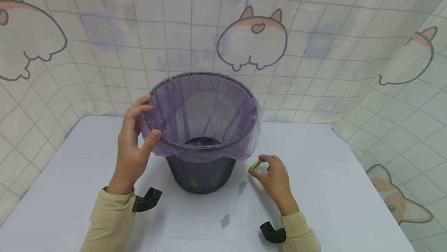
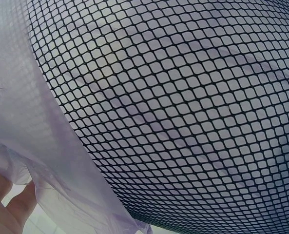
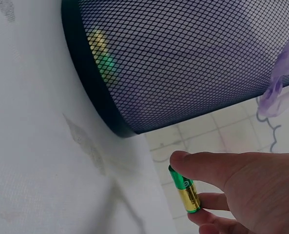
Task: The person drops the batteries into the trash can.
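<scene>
A black mesh waste bin (image 1: 201,174) lined with a purple plastic bag (image 1: 206,108) stands on the white table (image 1: 331,190). My left hand (image 1: 134,143) grips the bin's rim at its left side, thumb over the bag's folded edge. The left wrist view shows the mesh wall (image 2: 183,107), the bag's overhang (image 2: 42,146) and a bit of my fingers (image 2: 3,204). My right hand (image 1: 274,176) is low beside the bin's right base, pinching a small green and gold battery (image 1: 256,164) (image 3: 185,190) between thumb and fingers (image 3: 202,168). Another green and yellow object (image 3: 101,53) shows dimly through the mesh inside the bin.
A curtain with cartoon animals (image 1: 253,38) hangs behind and to the right of the table. Grey smudges (image 1: 225,221) mark the tablecloth in front of the bin. Black wrist camera mounts (image 1: 146,199) sit at both sleeves.
</scene>
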`<state>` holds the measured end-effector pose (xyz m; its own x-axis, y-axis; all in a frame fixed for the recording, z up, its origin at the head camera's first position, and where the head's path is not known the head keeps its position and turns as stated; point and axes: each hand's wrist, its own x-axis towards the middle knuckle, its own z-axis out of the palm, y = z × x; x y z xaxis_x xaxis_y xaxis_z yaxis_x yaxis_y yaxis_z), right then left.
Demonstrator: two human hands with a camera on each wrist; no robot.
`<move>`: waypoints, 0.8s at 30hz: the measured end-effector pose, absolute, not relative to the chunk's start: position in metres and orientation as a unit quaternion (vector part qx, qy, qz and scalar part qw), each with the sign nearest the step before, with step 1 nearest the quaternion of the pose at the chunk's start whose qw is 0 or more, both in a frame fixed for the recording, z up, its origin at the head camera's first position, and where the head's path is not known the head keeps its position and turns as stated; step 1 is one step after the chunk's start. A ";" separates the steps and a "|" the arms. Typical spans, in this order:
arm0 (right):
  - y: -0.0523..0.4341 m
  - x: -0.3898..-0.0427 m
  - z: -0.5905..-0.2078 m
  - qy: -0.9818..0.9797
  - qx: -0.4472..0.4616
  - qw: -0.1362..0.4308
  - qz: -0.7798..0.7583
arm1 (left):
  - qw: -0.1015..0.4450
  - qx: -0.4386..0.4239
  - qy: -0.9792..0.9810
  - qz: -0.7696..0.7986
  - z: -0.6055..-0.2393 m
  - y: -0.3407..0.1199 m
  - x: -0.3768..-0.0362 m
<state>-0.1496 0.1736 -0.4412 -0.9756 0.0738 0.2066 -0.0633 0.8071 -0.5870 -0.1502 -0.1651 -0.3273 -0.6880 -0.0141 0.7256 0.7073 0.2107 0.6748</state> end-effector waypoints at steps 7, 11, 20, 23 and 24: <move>0.173 -0.147 -0.432 -0.941 -0.002 0.121 0.316 | 0.311 -0.241 -0.714 -0.579 -0.328 -0.165 -0.150; 0.173 -0.146 -0.426 -0.940 -0.001 0.126 0.318 | 0.312 -0.243 -0.715 -0.576 -0.328 -0.166 -0.150; 0.172 -0.140 -0.411 -0.936 0.007 0.144 0.321 | 0.314 -0.245 -0.713 -0.577 -0.328 -0.165 -0.150; 0.171 -0.139 -0.407 -0.937 0.005 0.141 0.321 | 0.314 -0.246 -0.712 -0.578 -0.328 -0.165 -0.150; 0.171 -0.138 -0.406 -0.937 0.004 0.140 0.321 | 0.314 -0.247 -0.711 -0.579 -0.328 -0.165 -0.150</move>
